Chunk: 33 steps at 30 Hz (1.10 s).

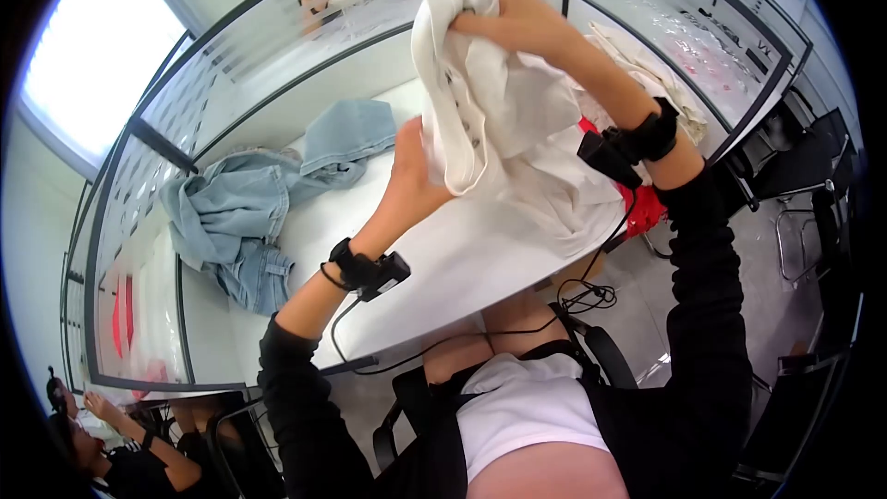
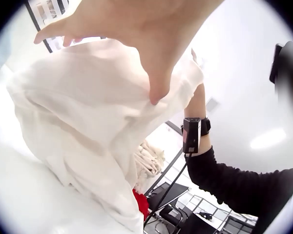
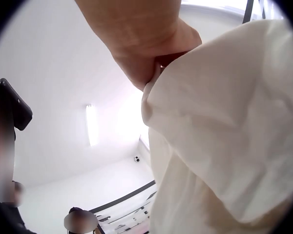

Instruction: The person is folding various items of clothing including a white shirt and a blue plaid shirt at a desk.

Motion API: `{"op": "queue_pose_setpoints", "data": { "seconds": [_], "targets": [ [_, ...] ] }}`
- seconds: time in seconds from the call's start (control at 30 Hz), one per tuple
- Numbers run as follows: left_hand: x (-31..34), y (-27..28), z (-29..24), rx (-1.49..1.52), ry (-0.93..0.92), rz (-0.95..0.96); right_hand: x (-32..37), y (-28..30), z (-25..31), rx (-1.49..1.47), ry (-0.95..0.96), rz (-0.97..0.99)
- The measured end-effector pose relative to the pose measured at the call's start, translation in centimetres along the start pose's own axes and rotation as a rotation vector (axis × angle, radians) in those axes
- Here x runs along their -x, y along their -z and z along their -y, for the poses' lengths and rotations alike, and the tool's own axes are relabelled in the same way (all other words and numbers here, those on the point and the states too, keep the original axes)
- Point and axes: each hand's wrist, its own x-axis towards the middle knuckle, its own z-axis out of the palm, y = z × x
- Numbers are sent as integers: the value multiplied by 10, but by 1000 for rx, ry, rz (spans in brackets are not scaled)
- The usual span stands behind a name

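Note:
A white garment (image 1: 527, 111) with a row of dark buttons or snaps along one edge hangs raised above the white table. My right hand (image 1: 522, 18) grips its upper end; in the right wrist view the fingers of that hand (image 3: 151, 44) are partly hidden by the cloth (image 3: 224, 112). Lower on the left edge, my left hand (image 1: 413, 176) lies against the garment, its fingers mostly behind the cloth. The left wrist view shows this hand (image 2: 136, 34) with thumb and fingers spread wide over the white fabric (image 2: 88, 97).
Light blue denim clothing (image 1: 231, 203) lies at the left of the table (image 1: 388, 268). Cream fabric (image 1: 647, 65) and a red item (image 1: 644, 212) are at the right. A framed clear partition (image 1: 249, 46) borders the table. A black cable (image 1: 443, 342) runs between the wrists.

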Motion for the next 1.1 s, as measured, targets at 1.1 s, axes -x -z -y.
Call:
{"op": "queue_pose_setpoints", "data": {
  "seconds": [1.1],
  "targets": [
    [-29, 330, -156, -1791, -408, -892, -9, 147, 109, 623, 669, -782]
  ]
}}
